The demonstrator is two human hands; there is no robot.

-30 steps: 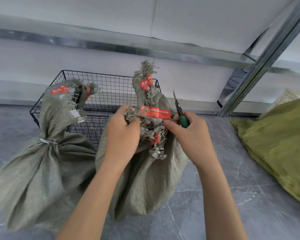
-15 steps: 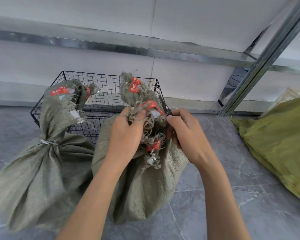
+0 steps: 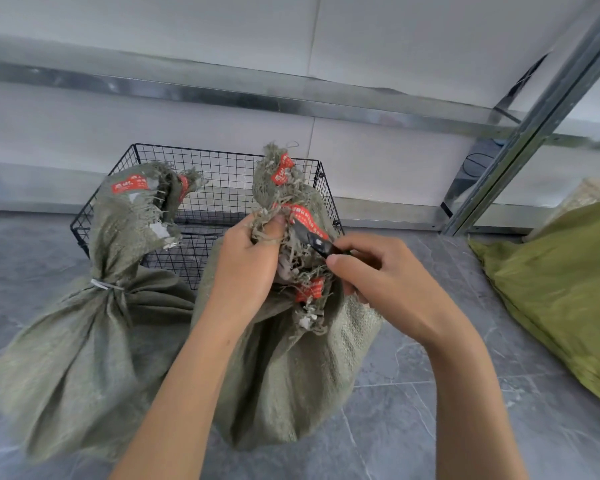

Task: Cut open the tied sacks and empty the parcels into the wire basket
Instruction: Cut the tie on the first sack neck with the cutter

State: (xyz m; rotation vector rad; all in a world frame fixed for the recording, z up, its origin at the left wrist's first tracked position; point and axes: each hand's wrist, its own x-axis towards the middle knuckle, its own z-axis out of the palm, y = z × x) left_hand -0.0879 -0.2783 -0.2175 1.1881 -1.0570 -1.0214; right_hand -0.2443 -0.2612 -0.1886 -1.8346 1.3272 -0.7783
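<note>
Basically left hand clutched the middle sack by its upright neck, and right hand, pinching the cutters, sat just right of it, blades angled up-left into the frays.

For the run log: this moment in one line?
left hand: grips held sack neck | right hand: holds cutter at neck | left sack: tied | wire basket: behind sacks

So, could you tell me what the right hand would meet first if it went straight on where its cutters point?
Probably the frayed sack neck, just beside the left hand; depth is unclear.
</note>
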